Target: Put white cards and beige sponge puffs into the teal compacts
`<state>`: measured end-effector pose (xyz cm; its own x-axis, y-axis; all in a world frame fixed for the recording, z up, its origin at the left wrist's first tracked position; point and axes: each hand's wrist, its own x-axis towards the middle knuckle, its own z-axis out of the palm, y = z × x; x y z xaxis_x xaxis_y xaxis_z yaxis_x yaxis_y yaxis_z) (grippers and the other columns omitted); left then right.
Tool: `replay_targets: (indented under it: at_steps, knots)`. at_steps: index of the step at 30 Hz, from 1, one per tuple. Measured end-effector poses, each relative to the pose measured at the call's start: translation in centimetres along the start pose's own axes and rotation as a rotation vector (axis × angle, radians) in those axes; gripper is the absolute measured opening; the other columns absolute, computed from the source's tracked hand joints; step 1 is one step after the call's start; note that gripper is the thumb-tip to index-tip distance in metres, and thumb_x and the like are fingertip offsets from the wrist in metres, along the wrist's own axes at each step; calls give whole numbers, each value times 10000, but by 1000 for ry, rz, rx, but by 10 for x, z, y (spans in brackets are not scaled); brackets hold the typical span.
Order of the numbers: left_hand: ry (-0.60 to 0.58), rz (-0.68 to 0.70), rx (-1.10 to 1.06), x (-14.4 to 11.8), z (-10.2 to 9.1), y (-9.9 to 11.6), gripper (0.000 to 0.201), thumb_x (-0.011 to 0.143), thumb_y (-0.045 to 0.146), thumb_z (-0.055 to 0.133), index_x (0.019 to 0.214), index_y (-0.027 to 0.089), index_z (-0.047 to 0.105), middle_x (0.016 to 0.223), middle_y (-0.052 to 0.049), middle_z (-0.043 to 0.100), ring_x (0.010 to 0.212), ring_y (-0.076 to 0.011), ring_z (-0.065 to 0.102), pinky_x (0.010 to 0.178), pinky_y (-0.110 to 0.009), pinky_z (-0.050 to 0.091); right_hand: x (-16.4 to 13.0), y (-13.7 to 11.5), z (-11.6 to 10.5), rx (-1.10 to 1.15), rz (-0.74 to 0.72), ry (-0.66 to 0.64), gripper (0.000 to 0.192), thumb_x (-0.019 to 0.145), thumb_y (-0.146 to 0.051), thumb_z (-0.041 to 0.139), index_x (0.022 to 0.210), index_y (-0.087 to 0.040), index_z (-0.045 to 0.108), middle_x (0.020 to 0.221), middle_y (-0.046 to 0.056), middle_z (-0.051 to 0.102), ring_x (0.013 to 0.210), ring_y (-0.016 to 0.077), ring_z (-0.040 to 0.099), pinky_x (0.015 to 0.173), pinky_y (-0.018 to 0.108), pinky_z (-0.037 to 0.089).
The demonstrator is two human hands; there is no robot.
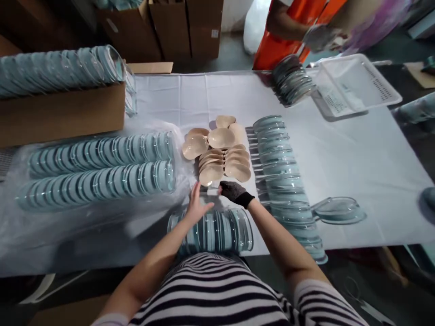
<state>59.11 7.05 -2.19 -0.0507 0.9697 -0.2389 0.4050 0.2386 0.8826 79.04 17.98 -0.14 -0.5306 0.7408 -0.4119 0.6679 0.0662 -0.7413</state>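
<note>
My bare left hand (197, 206) is spread, thumb apart from its fingers, with fingertips by the lower edge of the nearest beige two-lobed cup piece (211, 174). I cannot tell whether they touch it. On my right hand (234, 192) is a black dotted glove; its fingers are closed on the end of a small whitish strip (213, 192) just below the beige pieces. Several of these glossy beige pieces overlap in a stack, with loose ones (195, 147) behind. Close to my body lies a row of clear-rimmed teal oval pieces (210, 231).
Two long teal rows (98, 185) lie on plastic film at left, beside a cardboard box (61, 113) holding more. Another teal column (280, 158) runs along the right, with a separate teal piece (340, 210). Behind stand a white basket (360, 86) and a person in orange (288, 27).
</note>
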Motion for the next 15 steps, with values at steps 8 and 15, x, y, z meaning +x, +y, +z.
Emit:
replay_targets:
  at_steps: [8, 15]
  knots:
    - [37, 205, -45, 18, -1, 30, 204, 861, 390, 635, 857, 204, 719, 1230, -124, 665, 1246, -303, 543, 1093, -494, 389, -36, -14, 34, 1073, 198, 55, 493, 778, -465, 654, 1205, -224, 608, 1026, 62, 717, 824, 213, 663, 677, 322, 551]
    - [89, 159, -59, 66, 46, 43, 237, 898, 390, 604, 763, 197, 581, 778, -36, 626, 799, -193, 603, 804, -324, 504, -54, 10, 31, 696, 227, 485, 359, 883, -407, 513, 1150, -203, 639, 1162, 101, 701, 1089, 260, 633, 980, 416, 517]
